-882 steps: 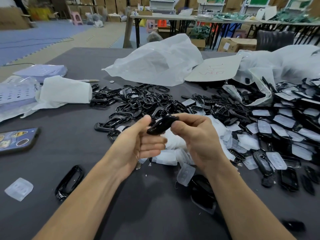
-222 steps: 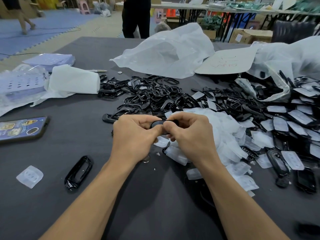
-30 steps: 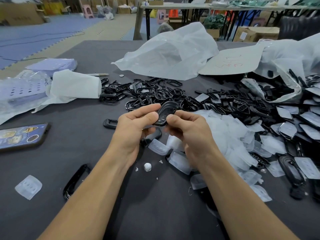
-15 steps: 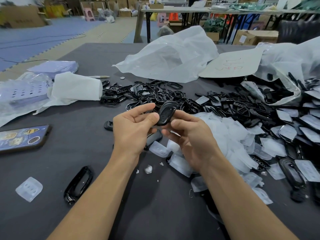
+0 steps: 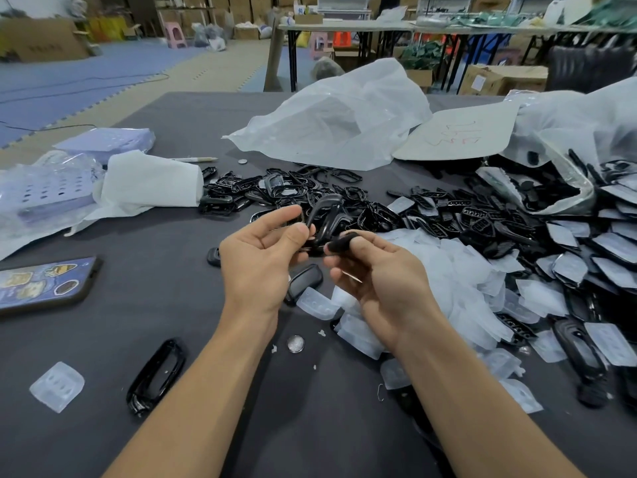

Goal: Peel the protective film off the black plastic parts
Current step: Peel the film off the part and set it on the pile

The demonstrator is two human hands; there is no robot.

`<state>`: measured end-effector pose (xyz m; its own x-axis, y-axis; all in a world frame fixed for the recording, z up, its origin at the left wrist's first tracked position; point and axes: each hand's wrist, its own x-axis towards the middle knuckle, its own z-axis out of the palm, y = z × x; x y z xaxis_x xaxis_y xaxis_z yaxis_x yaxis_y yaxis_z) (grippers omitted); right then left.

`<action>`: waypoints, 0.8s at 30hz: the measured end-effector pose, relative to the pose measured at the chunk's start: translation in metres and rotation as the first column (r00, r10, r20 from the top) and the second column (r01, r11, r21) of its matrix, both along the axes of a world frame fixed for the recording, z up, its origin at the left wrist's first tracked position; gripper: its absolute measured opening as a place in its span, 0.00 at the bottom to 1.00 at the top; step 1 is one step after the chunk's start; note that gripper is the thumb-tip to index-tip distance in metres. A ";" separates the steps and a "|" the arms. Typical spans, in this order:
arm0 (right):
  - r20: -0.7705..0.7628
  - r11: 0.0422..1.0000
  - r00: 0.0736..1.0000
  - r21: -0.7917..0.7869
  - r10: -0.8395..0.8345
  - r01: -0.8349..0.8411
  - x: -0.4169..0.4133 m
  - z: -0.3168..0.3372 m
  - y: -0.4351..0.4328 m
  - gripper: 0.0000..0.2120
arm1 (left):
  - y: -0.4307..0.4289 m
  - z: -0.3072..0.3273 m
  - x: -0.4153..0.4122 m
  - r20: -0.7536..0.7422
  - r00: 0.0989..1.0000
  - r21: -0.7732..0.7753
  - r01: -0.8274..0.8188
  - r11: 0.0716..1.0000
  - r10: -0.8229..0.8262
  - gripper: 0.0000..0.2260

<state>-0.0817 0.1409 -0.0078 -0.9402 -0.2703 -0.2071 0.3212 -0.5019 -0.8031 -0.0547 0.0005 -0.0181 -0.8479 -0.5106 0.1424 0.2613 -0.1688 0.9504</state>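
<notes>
Grip has shifted: your left hand (image 5: 262,260) now pinches the black key-fob shell (image 5: 324,215) upright above the middle of the table (image 5: 165,305), your right hand (image 5: 382,281) pinches its lower end, and no film shows lifting yet.

Warehouse-type assembly workshop: stacked cardboard boxes (image 5: 262,5), folding work tables (image 5: 344,27), heaps of black plastic parts (image 5: 296,191).

Count on the tabletop (image 5: 86,339): one phone (image 5: 41,284), left edge; one pen (image 5: 193,159); two metal discs (image 5: 295,343); one cardboard sheet (image 5: 458,134). Heaped beyond reliable counting: black plastic parts (image 5: 300,191), peeled films (image 5: 458,270).
</notes>
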 end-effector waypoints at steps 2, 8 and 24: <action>-0.005 1.000 1.000 0.022 0.000 0.000 0.001 0.003 0.003 0.10 | -0.004 0.000 0.000 0.009 1.000 0.055 -0.007 0.998 0.007 0.09; -0.250 0.930 0.968 0.357 0.008 0.085 0.003 0.002 0.007 0.12 | -0.006 0.003 0.003 0.086 0.991 0.135 0.090 0.987 -0.102 0.11; -0.267 0.764 0.874 0.625 0.405 -0.163 -0.013 0.009 0.034 0.12 | -0.017 0.004 0.009 0.198 0.954 -0.161 0.258 0.953 -0.225 0.17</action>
